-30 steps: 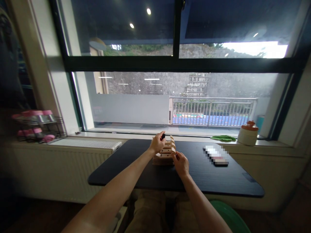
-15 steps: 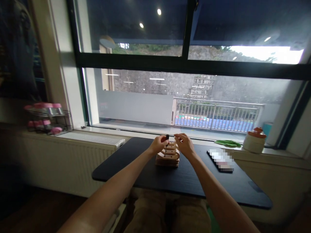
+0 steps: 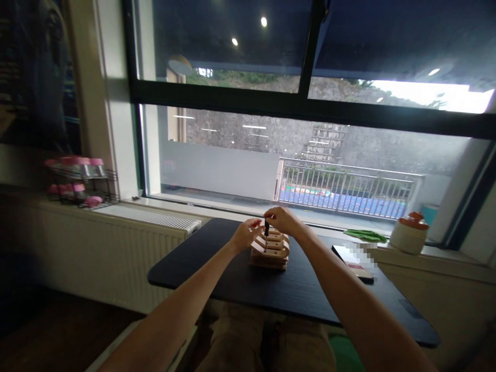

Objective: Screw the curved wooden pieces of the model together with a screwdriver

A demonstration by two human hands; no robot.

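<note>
The slatted wooden piece (image 3: 272, 253) rests on the dark tabletop (image 3: 248, 287), between the hands. At its one o'clock, the right hand (image 3: 282, 219) has its grip clamped on the black handle of an upright screwdriver (image 3: 266, 228), whose lower end meets the nearest slat. Toward ten o'clock, the left hand (image 3: 245, 235) holds its grip apart beside the handle; contact cannot be told. A flat item (image 3: 346, 260) lies at three o'clock.

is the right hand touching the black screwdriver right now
Touching. The head view shows the right hand with its fingertips on the top end of the black screwdriver, with no gap visible between them.
</note>
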